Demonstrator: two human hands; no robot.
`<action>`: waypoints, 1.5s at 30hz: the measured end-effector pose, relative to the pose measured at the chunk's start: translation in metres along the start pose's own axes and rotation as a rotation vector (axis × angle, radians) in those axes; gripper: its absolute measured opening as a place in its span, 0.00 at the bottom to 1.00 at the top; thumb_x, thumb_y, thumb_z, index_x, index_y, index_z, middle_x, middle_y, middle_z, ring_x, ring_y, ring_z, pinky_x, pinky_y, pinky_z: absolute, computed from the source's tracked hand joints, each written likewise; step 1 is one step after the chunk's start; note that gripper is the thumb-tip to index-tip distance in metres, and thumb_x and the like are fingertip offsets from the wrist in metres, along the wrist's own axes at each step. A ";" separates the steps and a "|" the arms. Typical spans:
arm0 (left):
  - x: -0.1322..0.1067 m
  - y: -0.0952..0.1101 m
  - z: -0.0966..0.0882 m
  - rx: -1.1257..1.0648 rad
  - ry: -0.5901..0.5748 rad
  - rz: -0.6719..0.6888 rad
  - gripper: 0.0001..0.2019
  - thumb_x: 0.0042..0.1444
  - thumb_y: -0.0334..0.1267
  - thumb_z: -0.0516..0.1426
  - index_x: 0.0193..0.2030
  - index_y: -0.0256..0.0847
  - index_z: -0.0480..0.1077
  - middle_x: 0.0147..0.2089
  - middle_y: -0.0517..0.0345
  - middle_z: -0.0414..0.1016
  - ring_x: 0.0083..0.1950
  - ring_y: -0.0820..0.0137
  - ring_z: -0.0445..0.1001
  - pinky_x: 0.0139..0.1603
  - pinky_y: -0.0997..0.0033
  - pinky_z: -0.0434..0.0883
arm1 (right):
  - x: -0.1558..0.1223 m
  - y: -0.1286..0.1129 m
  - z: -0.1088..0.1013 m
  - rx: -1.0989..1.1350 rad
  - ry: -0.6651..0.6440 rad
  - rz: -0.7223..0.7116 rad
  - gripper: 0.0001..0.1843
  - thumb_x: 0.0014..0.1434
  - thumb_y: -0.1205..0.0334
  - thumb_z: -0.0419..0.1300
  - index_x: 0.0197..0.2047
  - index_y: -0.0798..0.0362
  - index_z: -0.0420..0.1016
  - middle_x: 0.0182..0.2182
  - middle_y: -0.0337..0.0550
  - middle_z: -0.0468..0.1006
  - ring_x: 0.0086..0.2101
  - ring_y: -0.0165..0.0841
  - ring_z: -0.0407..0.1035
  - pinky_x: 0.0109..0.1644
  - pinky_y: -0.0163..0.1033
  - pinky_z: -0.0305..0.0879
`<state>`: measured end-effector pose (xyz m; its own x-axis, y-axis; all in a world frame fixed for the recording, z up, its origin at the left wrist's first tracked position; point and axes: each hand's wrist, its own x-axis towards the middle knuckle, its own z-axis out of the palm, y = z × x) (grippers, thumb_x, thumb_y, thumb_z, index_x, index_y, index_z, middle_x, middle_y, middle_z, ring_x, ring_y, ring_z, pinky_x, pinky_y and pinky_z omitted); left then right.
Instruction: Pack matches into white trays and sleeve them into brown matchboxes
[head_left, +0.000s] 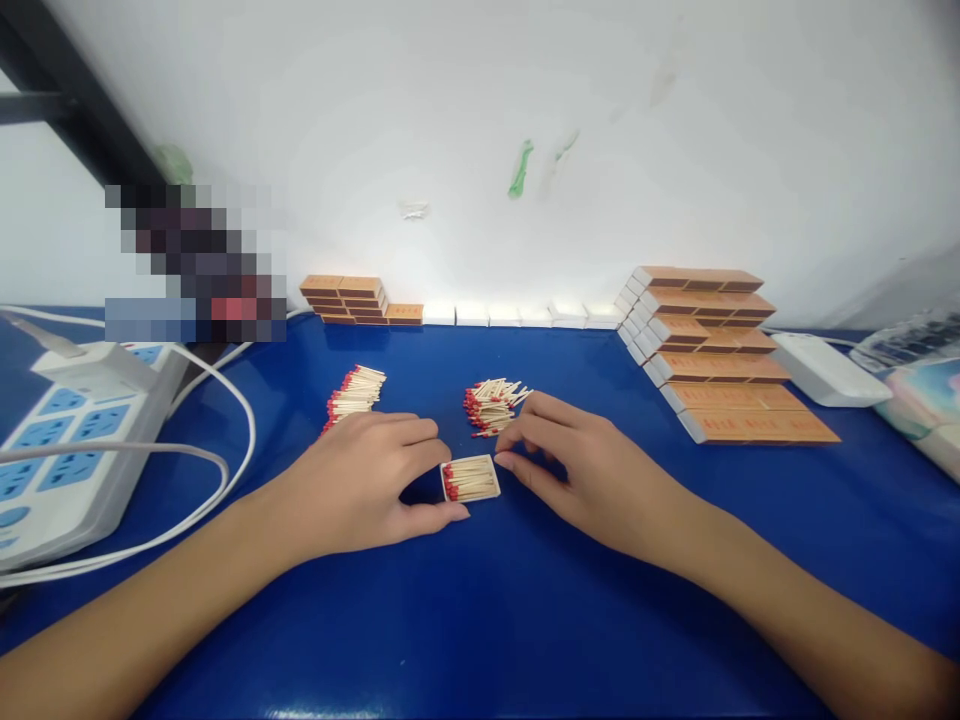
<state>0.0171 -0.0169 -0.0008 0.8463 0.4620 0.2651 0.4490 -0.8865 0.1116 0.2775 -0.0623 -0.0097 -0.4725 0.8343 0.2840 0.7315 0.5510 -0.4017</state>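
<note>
A small open matchbox tray (485, 488) filled with red-headed matches (471, 478) lies on the blue table. My left hand (367, 485) is at its left end, thumb along the near side and index finger at the far corner, gripping it lightly. My right hand (581, 465) is at the tray's right end, with thumb and index fingertips close together by the far right corner; whether anything is between them is too small to tell. A loose pile of matches (491, 405) lies just behind the tray. Another match pile (356, 392) is partly hidden behind my left hand.
Stacked orange matchboxes (739, 370) rise at the right, with a smaller matchbox stack (345, 298) at the back left. White box pieces (502, 316) line the wall between them. A power strip (82, 440) with white cables (244, 400) occupies the left; a white device (829, 370) sits far right.
</note>
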 end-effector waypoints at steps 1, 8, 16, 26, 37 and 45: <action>0.000 -0.001 0.000 -0.002 -0.009 -0.010 0.15 0.66 0.50 0.62 0.40 0.39 0.79 0.32 0.60 0.74 0.33 0.70 0.73 0.34 0.68 0.65 | 0.000 0.003 -0.001 -0.004 0.006 0.015 0.05 0.72 0.66 0.59 0.45 0.50 0.76 0.41 0.44 0.75 0.37 0.34 0.72 0.39 0.40 0.69; 0.001 -0.005 0.000 -0.020 -0.009 -0.031 0.16 0.65 0.50 0.63 0.39 0.38 0.80 0.30 0.61 0.72 0.31 0.70 0.71 0.33 0.68 0.65 | 0.003 0.023 0.002 -0.078 -0.001 0.059 0.06 0.72 0.66 0.58 0.46 0.51 0.77 0.40 0.43 0.71 0.33 0.33 0.69 0.38 0.40 0.67; -0.001 -0.005 0.001 -0.034 -0.032 -0.042 0.15 0.66 0.50 0.63 0.40 0.38 0.80 0.31 0.60 0.72 0.32 0.70 0.72 0.34 0.68 0.65 | 0.003 0.028 0.001 -0.118 -0.007 0.124 0.05 0.73 0.62 0.58 0.45 0.51 0.74 0.41 0.43 0.71 0.34 0.34 0.68 0.39 0.41 0.66; 0.001 -0.006 0.000 -0.037 -0.022 -0.048 0.16 0.65 0.51 0.64 0.39 0.37 0.80 0.31 0.60 0.73 0.32 0.70 0.72 0.34 0.68 0.65 | 0.000 0.042 -0.012 -0.084 -0.123 0.187 0.08 0.73 0.59 0.57 0.40 0.49 0.72 0.39 0.42 0.72 0.33 0.33 0.69 0.36 0.39 0.63; 0.000 -0.006 0.000 -0.036 -0.023 -0.040 0.17 0.65 0.51 0.63 0.40 0.37 0.80 0.31 0.60 0.72 0.32 0.70 0.71 0.34 0.67 0.65 | 0.001 0.033 -0.012 0.009 -0.120 0.144 0.07 0.74 0.57 0.58 0.43 0.49 0.73 0.40 0.41 0.72 0.34 0.32 0.68 0.38 0.38 0.65; 0.000 -0.005 -0.001 -0.038 -0.013 -0.025 0.16 0.65 0.51 0.63 0.40 0.37 0.80 0.31 0.61 0.72 0.32 0.70 0.71 0.34 0.67 0.65 | 0.001 0.033 -0.010 -0.015 -0.131 0.154 0.08 0.74 0.61 0.56 0.41 0.50 0.72 0.40 0.41 0.71 0.33 0.31 0.67 0.37 0.39 0.64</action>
<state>0.0148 -0.0127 -0.0008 0.8389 0.4839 0.2489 0.4588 -0.8750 0.1547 0.3059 -0.0430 -0.0140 -0.4141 0.9043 0.1041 0.8067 0.4176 -0.4182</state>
